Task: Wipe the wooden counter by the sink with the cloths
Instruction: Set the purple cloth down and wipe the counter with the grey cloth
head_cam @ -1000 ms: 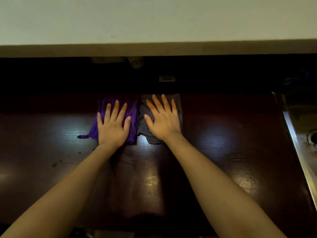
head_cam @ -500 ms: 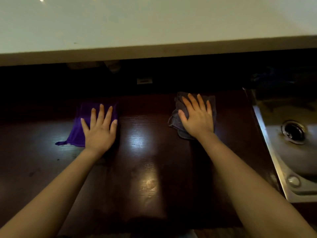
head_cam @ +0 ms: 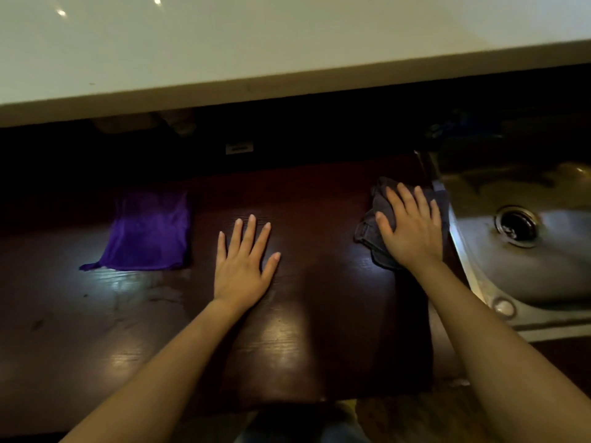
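Note:
A purple cloth (head_cam: 148, 230) lies flat and alone on the dark wooden counter (head_cam: 319, 314), towards the left. My left hand (head_cam: 243, 263) rests flat on the bare wood to the right of it, fingers spread, holding nothing. My right hand (head_cam: 411, 228) presses flat on a crumpled grey cloth (head_cam: 371, 231) at the counter's right end, right beside the sink rim. The palm hides most of the grey cloth.
A steel sink (head_cam: 524, 251) with a round drain (head_cam: 515, 223) adjoins the counter on the right. A pale raised ledge (head_cam: 287, 43) overhangs the back, with dark shadow beneath it. A small light plate (head_cam: 239, 148) sits on the back wall.
My right hand has slid the grey cloth rightwards to the sink edge. My left hand has come off the purple cloth and now lies on bare wood to its right.

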The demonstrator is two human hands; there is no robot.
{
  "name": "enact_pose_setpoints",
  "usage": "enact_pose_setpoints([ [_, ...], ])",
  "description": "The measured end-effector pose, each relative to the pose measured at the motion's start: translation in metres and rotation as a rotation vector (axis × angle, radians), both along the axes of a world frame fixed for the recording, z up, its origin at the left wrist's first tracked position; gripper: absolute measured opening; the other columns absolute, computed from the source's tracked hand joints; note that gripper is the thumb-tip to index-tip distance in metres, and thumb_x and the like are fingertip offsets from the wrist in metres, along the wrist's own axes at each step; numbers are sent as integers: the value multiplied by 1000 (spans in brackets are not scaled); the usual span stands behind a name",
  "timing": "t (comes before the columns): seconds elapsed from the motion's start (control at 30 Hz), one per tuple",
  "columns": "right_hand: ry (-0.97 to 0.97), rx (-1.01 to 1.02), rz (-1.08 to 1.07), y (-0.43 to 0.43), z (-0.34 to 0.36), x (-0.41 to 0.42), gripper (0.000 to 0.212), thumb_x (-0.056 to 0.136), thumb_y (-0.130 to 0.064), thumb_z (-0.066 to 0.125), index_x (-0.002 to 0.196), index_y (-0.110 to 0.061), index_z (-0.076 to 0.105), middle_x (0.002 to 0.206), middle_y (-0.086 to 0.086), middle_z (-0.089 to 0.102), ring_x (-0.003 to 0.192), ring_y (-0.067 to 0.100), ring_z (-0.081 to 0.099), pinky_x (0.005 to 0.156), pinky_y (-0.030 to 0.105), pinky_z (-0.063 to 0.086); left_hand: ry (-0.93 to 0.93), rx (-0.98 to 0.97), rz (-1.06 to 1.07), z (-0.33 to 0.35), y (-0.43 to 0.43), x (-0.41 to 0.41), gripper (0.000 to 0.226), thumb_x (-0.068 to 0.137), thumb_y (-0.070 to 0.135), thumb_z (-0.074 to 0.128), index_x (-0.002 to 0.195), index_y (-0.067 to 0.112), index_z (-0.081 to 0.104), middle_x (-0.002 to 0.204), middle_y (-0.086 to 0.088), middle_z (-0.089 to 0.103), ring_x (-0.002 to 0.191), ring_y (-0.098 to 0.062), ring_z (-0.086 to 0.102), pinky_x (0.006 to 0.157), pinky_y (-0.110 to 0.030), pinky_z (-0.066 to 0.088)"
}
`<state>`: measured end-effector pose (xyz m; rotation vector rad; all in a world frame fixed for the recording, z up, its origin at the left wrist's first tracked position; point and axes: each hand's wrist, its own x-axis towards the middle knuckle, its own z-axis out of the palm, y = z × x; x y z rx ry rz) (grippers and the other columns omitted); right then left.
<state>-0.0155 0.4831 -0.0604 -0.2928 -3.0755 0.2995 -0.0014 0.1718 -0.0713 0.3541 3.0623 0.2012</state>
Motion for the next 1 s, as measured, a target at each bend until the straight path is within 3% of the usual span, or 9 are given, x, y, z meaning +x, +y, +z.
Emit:
enact_pose_setpoints([
  [0.33,-70,-2,-51,-4,9,95,61,92,-50,27,147,-24,26,157,2,22,147,23,10,120,44,5,24,6,-11,-7,-3,-3,63,88,59,19,144,30,18,157,-4,17,145,-23,6,116,-50,3],
  [0.63,-121,35,-159,-63,9,152,69,90,-57,22,147,-19,25,157,7,22,146,31,11,117,53,11,10,41,-22,-5,-5,-5,61,91,56,24,145,28,18,158,-5,13,146,-25,3,116,-51,0],
  [0.87,-110,1,-32,-141,8,166,68,89,-56,32,147,-19,26,157,7,23,145,34,13,115,55,12,-61,60,-30,2,-4,-6,61,91,54,26,146,28,16,158,-5,8,146,-25,-2,115,-50,-5],
  [1.0,-107,-22,84,-188,6,161,69,90,-56,31,147,-19,22,157,8,22,145,34,12,113,55,12,-138,280,-54,14,-14,-6,53,94,45,33,144,33,21,158,0,11,145,-18,-3,115,-45,-8],
])
